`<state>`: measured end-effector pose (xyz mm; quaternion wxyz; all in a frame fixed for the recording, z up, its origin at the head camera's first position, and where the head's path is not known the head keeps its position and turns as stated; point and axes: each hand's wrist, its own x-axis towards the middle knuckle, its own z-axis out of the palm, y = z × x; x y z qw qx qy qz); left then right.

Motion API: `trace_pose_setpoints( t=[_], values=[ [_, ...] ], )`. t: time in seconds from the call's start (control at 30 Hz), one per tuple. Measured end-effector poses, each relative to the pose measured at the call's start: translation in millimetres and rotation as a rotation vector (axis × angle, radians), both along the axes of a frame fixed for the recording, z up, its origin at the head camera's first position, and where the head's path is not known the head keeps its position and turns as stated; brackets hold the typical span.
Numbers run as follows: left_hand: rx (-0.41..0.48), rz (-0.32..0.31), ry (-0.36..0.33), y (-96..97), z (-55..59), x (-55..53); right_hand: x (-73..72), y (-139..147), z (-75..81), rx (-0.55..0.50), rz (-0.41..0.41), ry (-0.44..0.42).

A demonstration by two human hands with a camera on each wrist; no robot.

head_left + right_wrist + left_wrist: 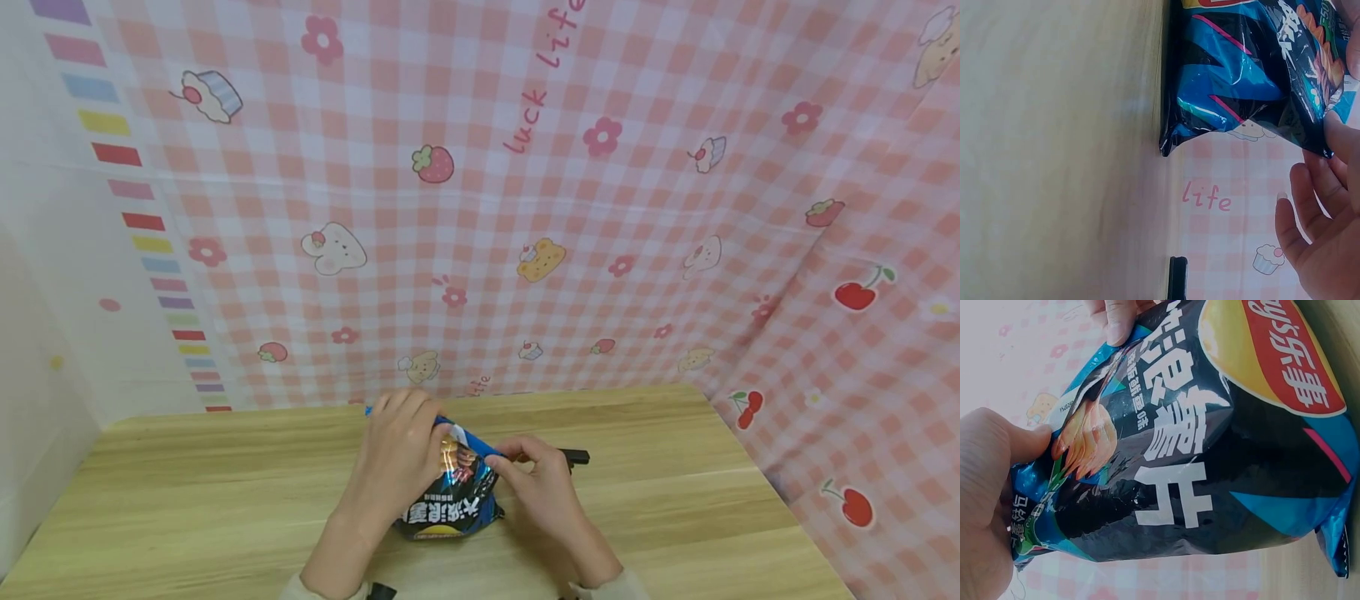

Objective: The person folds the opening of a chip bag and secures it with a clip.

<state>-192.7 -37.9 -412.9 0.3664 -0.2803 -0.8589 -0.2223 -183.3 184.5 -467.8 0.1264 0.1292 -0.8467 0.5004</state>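
As the chip bag (pixel 450 504) stood on the wooden table (pixel 210 508), you had its top edge clamped!
Your left hand (pixel 401 446) pinched one end, your right hand (pixel 542 479) the opposite corner.

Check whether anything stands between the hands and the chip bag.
Nothing visible does: the left hand and right hand both pinch the chip bag directly along its edge. The black object lies beyond the right hand, not between it and the bag.
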Motion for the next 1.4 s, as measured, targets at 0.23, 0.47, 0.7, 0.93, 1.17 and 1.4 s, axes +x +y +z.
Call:
trace_pose_setpoints(
  t=[0.23, 0.47, 0.7, 0.93, 1.17, 1.4],
  values=[
    [-0.006, 0.024, -0.058, -0.6, 1.8, 1.3, 0.8, -0.8, 0.5, 0.007, 0.011, 0.063],
    [0.004, 0.034, -0.073, -2.6, 2.6, 2.0, 1.3, -1.4, 0.4, -0.008, 0.026, 0.09],
    [0.034, -0.023, -0.017, -5.1, 1.8, 0.4, 2.7, -1.4, 2.5, 0.013, 0.019, 0.09],
    [0.036, -0.02, -0.013, -6.1, 1.3, 0.3, 2.5, -0.5, 2.4, 0.037, 0.016, 0.101],
    [0.034, -0.019, -0.026, -6.5, 0.7, 0.5, 3.3, -0.5, 3.5, 0.054, 0.013, 0.075],
    [0.023, -0.012, -0.039, -6.0, 1.5, 0.3, 3.2, 0.4, 6.1, 0.057, 0.024, 0.06]
  ],
)
